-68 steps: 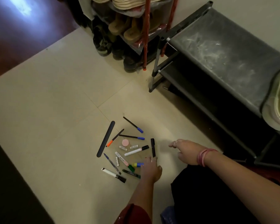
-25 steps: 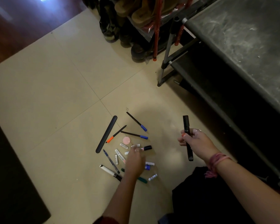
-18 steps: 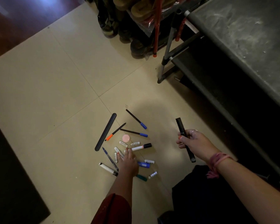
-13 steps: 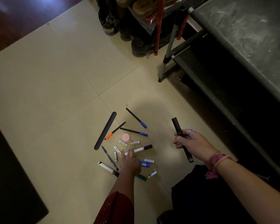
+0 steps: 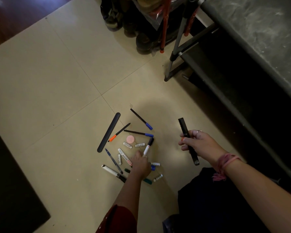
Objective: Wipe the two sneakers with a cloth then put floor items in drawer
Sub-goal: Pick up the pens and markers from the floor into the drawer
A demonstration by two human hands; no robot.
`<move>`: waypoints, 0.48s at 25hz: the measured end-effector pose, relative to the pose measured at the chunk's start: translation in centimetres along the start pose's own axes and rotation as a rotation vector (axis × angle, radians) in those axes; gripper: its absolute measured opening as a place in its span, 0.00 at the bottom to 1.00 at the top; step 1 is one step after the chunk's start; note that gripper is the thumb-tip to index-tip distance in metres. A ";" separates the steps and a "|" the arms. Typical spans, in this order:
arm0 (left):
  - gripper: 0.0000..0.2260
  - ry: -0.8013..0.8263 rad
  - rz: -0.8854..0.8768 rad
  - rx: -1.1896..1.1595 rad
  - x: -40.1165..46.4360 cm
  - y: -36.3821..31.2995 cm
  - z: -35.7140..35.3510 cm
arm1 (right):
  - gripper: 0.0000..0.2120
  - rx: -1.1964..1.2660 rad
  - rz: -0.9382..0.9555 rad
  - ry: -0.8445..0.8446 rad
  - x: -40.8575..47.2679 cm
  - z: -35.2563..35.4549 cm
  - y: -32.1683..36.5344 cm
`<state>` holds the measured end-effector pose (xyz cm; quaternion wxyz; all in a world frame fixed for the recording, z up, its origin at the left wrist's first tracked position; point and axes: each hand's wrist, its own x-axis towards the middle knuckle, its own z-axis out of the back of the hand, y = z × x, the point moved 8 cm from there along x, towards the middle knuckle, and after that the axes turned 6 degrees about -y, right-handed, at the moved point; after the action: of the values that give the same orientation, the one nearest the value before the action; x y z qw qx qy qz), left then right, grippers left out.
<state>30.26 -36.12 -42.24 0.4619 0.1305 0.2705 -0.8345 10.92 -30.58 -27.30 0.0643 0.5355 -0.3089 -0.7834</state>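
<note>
Currently I'm gathering the floor items: my right hand [image 5: 197,143] is curled tight around the black marker [image 5: 188,140], lifted clear of the floor to the right of the pink disc [image 5: 130,139], likely so collected pieces stay together. My left hand [image 5: 141,163] reaches down just nearer me than that disc, fingers pinching the white marker [image 5: 147,147] and tilting it up. Remaining pens and small batteries lie scattered around the disc. No drawer is in view.
</note>
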 end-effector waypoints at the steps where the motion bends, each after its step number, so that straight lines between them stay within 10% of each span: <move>1: 0.11 -0.159 -0.002 -0.091 -0.2 0.0 1.4 | 0.06 0.026 -0.029 -0.003 0.0 0.0 -0.1; 7: 0.09 -0.227 0.750 -1.467 -5.2 0.1 3.3 | 0.05 0.239 -0.145 -0.077 -0.8 0.4 -0.7; 12: 0.09 0.025 0.563 -1.847 -8.3 -9.9 6.8 | 0.23 0.310 -0.167 0.005 -1.5 -0.6 -1.1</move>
<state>26.67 -29.98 -29.50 0.5627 -0.2155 0.7839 -0.1498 12.35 -29.26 -26.85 -0.0836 0.5648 -0.3801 -0.7277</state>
